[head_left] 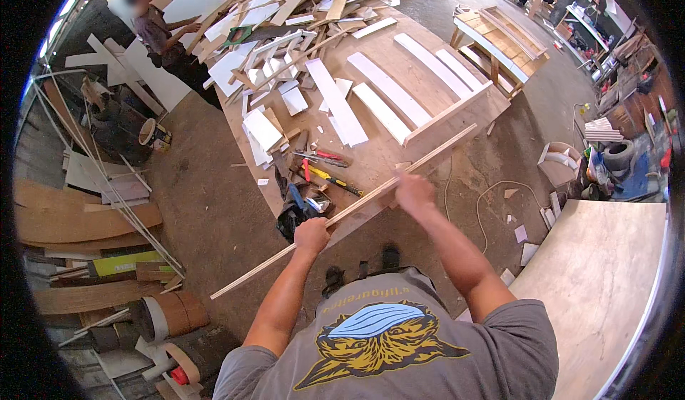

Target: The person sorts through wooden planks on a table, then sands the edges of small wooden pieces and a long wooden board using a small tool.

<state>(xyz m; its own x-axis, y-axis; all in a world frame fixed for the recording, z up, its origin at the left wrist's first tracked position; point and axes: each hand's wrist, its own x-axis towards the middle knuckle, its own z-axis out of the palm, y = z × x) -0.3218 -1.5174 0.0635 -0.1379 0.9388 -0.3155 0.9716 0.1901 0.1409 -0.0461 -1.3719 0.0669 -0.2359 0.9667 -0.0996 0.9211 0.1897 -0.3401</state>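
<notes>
A long, thin wooden strip (pixel 371 198) slants across the near edge of the worktable, its left end jutting past the table. My left hand (pixel 312 236) is wrapped round the strip's left part. Farther right, my right hand (pixel 415 191) is closed at the strip and slightly blurred. A small tan piece (pixel 403 166) shows at its fingertips; whether the hand grips that piece cannot be made out. Just beyond the strip lie a yellow-and-black handled tool (pixel 335 181), red-handled pliers (pixel 330 158) and a dark bag (pixel 291 218).
White-faced boards (pixel 389 86) lie in rows on the worktable (pixel 296 120). Scrap wood (pixel 314 14) is heaped at its far end, with a person (pixel 160 32) alongside. A wooden bench (pixel 499 39) stands far right, a large panel (pixel 606 279) near right. A cord (pixel 492 186) crosses the floor.
</notes>
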